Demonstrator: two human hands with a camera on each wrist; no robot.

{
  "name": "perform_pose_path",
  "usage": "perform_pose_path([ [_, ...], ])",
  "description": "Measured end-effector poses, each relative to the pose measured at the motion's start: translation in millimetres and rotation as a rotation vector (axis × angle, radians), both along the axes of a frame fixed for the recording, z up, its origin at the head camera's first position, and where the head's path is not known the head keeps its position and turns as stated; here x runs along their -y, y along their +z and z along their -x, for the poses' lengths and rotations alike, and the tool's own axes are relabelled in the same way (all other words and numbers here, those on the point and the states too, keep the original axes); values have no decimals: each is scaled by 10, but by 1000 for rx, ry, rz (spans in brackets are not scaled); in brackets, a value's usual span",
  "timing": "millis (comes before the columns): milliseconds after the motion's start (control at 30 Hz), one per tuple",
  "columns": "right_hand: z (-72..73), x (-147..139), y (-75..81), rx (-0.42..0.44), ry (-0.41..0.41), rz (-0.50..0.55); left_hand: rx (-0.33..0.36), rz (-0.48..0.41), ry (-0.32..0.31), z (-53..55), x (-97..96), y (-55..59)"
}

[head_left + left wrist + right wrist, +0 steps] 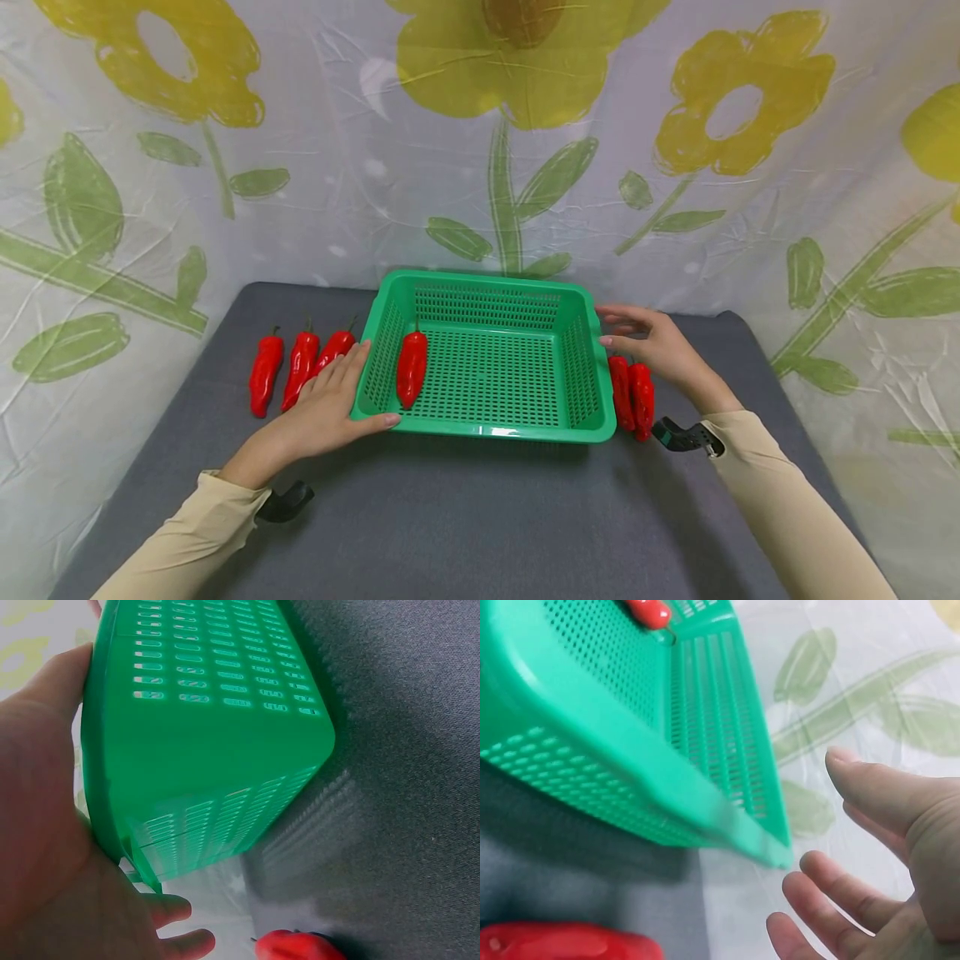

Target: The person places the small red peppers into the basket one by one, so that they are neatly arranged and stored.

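A green plastic basket with slotted walls stands on the grey table, one red chili pepper lying in its left part. My left hand rests at the basket's front left corner, thumb along the front rim and fingers stretched along the left side. In the left wrist view the palm lies against the rim. By the basket's right rim is my right hand, its fingers loosely extended. The right wrist view shows a gap between these fingers and the basket.
Left of the basket lie three red peppers, one partly hidden behind my left hand. Two more peppers lie close by its right wall, below my right hand. A flower-printed curtain hangs behind the grey table and along its sides.
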State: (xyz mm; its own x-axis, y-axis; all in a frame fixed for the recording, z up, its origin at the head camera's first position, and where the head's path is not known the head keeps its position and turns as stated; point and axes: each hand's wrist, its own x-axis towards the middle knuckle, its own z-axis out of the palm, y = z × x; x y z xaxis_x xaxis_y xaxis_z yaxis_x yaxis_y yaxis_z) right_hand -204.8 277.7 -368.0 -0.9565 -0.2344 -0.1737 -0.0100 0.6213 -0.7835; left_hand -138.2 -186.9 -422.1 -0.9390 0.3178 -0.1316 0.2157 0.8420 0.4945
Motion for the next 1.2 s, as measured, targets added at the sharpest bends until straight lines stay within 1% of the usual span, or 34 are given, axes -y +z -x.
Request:
perform_pose_path([
  [233, -53, -119, -74, 13, -20, -21, 2, -5, -3, -3, 2, 1],
  [400, -71, -208, -140, 22, -40, -18, -1, -5, -4, 4, 3, -8],
  [967, -114, -454, -367, -3, -60, -66, -8, -1, -3, 9, -4, -10],
  [1200, -144, -564, -465, 0, -83, -70, -14, 0, -6, 14, 2, -19],
])
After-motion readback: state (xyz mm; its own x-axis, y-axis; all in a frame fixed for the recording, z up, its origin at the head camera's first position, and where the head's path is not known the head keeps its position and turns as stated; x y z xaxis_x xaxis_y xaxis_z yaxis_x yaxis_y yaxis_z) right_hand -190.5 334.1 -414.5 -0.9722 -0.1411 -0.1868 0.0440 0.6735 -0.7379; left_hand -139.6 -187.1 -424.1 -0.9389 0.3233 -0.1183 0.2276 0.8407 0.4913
